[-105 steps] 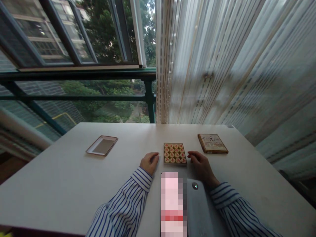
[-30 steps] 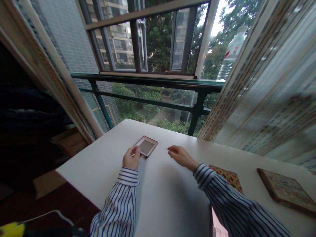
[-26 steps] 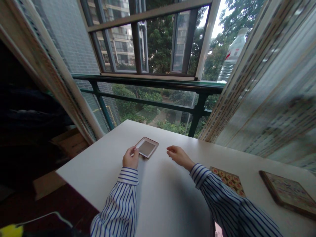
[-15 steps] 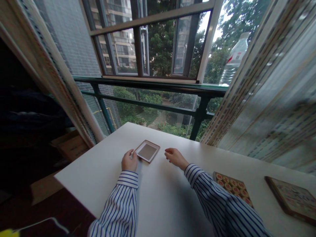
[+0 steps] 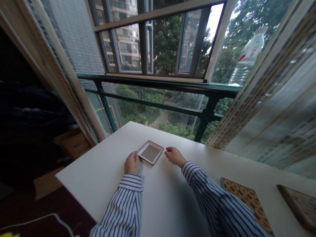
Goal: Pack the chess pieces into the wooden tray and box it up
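while both loosely curled hands flank the tray (image 5: 150, 153), contact stays unclear; board (image 5: 300, 205) cut off.

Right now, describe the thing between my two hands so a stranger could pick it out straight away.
On the white table by the window, look near the far edge, where the left hand and right hand rest. Between them lies the empty tray: shallow, rectangular, brown-rimmed, with a plain grey-brown floor. The tray of round game pieces further right is full; this one holds nothing.

Dim daylight from window (image 5: 158, 42); dark left side; edges stretched, slightly blurred.
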A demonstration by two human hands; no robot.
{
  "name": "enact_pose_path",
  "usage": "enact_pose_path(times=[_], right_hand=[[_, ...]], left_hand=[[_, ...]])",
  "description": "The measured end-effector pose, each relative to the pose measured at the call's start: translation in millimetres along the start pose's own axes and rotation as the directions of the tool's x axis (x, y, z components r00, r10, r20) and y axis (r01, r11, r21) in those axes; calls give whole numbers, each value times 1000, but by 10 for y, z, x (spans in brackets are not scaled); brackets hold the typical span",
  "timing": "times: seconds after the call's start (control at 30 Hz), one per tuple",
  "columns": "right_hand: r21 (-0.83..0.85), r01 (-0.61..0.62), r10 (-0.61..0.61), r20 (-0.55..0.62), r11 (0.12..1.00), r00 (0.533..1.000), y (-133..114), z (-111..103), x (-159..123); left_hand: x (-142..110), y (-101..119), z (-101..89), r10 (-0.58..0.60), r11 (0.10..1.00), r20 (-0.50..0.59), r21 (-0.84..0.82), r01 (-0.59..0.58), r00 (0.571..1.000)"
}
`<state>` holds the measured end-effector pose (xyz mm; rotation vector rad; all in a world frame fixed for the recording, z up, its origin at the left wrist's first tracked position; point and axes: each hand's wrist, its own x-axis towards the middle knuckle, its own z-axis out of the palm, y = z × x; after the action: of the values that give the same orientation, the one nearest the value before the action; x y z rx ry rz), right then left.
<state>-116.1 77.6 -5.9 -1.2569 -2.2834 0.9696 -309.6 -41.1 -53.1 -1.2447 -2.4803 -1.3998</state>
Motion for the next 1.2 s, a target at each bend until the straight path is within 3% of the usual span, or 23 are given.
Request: enact_pose_path(times=[0.57,1.2], right_hand=[[-93,16,-16,0,996,1000,-72,112,141],[-39,30,-30,5,999,1000,-134,135,124]], left_hand=[[-26,109,-17,-7,998,63,58,3,998],[-37,115,-21,9,1000,63,21,-10,998]])
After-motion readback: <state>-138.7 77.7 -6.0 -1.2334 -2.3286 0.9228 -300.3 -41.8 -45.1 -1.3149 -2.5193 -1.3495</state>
